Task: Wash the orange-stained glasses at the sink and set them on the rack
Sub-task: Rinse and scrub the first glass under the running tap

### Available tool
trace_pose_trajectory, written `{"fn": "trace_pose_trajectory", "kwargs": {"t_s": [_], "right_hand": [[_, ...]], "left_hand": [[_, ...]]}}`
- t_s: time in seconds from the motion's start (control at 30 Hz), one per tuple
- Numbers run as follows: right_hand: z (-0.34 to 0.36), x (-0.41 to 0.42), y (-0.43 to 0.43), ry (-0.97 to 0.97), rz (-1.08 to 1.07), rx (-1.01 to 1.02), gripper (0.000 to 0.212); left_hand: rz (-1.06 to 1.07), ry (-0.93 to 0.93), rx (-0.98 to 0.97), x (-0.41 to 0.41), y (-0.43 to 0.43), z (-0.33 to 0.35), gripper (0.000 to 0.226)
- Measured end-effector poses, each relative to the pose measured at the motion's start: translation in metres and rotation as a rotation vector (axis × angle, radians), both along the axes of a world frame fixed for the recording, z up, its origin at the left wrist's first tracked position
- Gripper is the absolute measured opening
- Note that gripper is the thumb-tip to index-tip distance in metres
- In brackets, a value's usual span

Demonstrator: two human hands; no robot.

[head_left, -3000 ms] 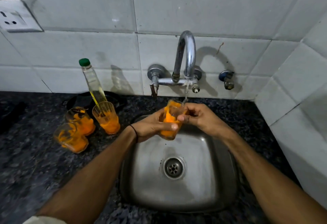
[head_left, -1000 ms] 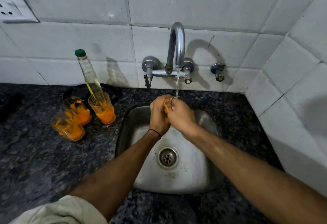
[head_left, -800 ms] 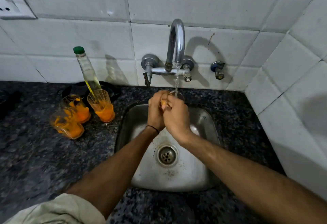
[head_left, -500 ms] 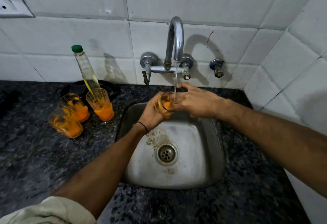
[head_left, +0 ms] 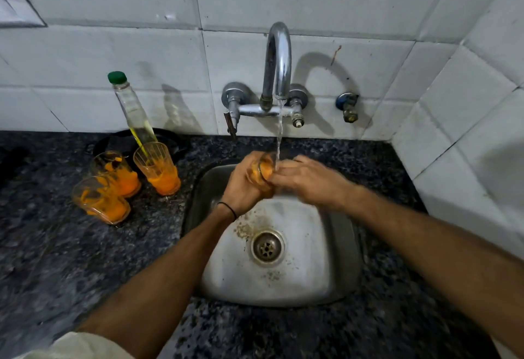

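Observation:
An orange-stained glass (head_left: 263, 170) is held over the steel sink (head_left: 340, 245), under the water running from the tap (head_left: 279, 64). My left hand (head_left: 242, 188) grips the glass from the left. My right hand (head_left: 306, 180) lies against its right side, fingers at the rim; how far they reach inside is blurred. Three more orange-stained glasses stand on the dark counter to the left: one tall (head_left: 157, 168), one behind (head_left: 114, 173), one nearest (head_left: 97, 200). No rack is in view.
A clear bottle with a green cap (head_left: 131, 106) stands behind the glasses, beside a black object (head_left: 175, 139) at the wall. A small valve (head_left: 348, 106) sits right of the tap. Tiled walls close in at the back and right. Specks lie around the drain (head_left: 266, 248).
The glass stays under the running water between both hands. My right hand has shifted around its rim and side, and orange residue has washed down into the sink.

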State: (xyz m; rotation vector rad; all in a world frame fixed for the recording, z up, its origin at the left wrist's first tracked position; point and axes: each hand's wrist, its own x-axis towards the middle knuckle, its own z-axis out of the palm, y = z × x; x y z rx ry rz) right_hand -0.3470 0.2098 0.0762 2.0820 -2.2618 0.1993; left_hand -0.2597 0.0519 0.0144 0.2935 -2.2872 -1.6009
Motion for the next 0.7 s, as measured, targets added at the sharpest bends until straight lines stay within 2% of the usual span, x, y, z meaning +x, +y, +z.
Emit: {"fn": "trace_pose_trajectory", "kwargs": {"t_s": [0.03, 0.07, 0.13, 0.2, 0.3, 0.37, 0.43, 0.47, 0.5, 0.53, 0.63, 0.7], "right_hand": [[0.006, -0.016, 0.005, 0.157, 0.122, 0.106, 0.059], [0.014, -0.025, 0.008, 0.234, 0.179, 0.184, 0.061], [0.022, -0.025, 0.006, 0.197, 0.096, 0.261, 0.051], [0.021, 0.000, -0.002, 0.012, -0.131, 0.219, 0.030], [0.017, 0.050, -0.026, -0.492, -0.658, -0.015, 0.014], [0.019, 0.065, -0.049, -0.940, -0.937, -0.228, 0.016], [0.024, 0.059, -0.067, -1.496, -1.131, -0.504, 0.022], [0.027, 0.054, -0.071, -1.685, -1.188, -0.605, 0.026], [0.026, 0.049, -0.073, -1.770, -1.195, -0.652, 0.029], [0.021, 0.045, -0.076, -1.704, -1.190, -0.620, 0.030], [0.007, 0.048, -0.072, -0.941, -1.073, -0.377, 0.040], [0.001, 0.051, -0.059, -0.663, -0.839, -0.324, 0.037]], "left_hand": [[-0.087, -0.031, -0.008, 0.001, 0.000, 0.003, 0.052], [-0.137, -0.052, -0.005, 0.000, 0.001, 0.005, 0.055], [-0.118, -0.063, 0.059, -0.004, 0.004, 0.004, 0.057], [0.014, -0.021, 0.077, -0.006, 0.010, 0.002, 0.052], [0.268, 0.108, -0.036, -0.007, 0.034, 0.002, 0.024], [0.392, 0.091, -0.030, -0.003, 0.053, 0.005, 0.031], [0.426, 0.080, -0.008, 0.001, 0.063, 0.002, 0.043], [0.447, 0.063, -0.098, 0.003, 0.063, -0.002, 0.048], [0.469, 0.043, -0.199, 0.003, 0.061, -0.006, 0.048], [0.490, 0.033, -0.263, 0.002, 0.056, -0.011, 0.044], [0.510, 0.041, -0.236, -0.003, 0.045, -0.006, 0.034], [0.476, 0.095, -0.240, -0.004, 0.037, -0.004, 0.025]]}}
